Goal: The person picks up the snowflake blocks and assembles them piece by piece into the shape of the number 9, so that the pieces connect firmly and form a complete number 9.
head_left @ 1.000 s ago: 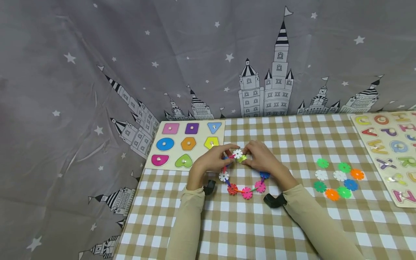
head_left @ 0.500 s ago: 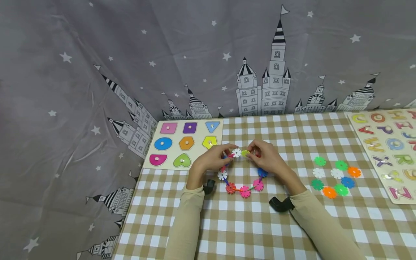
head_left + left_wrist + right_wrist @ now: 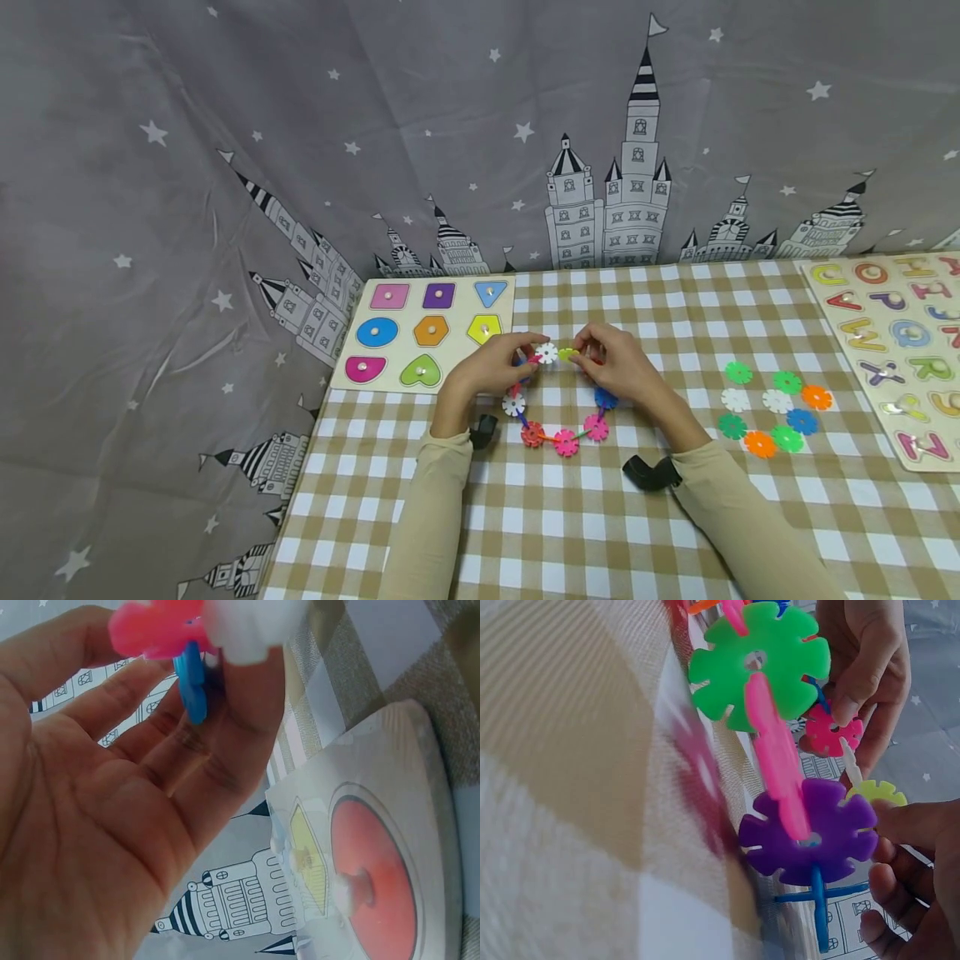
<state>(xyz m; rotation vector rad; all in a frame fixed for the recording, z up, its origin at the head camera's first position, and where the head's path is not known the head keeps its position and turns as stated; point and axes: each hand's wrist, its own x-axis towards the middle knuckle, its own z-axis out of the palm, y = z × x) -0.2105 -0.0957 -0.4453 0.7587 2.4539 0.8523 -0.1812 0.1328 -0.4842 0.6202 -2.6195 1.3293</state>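
Note:
A looped chain of slotted plastic flower discs lies on the checked cloth between both hands. My left hand pinches a pink disc at the far side of the loop. Attached to it is a white disc. My right hand pinches the yellow disc, which meets the white one edge-on. In the right wrist view, a green disc and a purple disc of the chain stand near the camera. A blue disc hangs below the pink one in the left wrist view.
A wooden shape puzzle board is at the back left, close to the left hand. Several loose discs, among them an orange disc, lie to the right. A letter puzzle board sits at the far right. A grey castle-print curtain hangs behind.
Since a second ago, my right hand has shifted slightly right and turned, bringing the yellow disc from below the white disc to beside it. Over the last half second hardly anything has moved.

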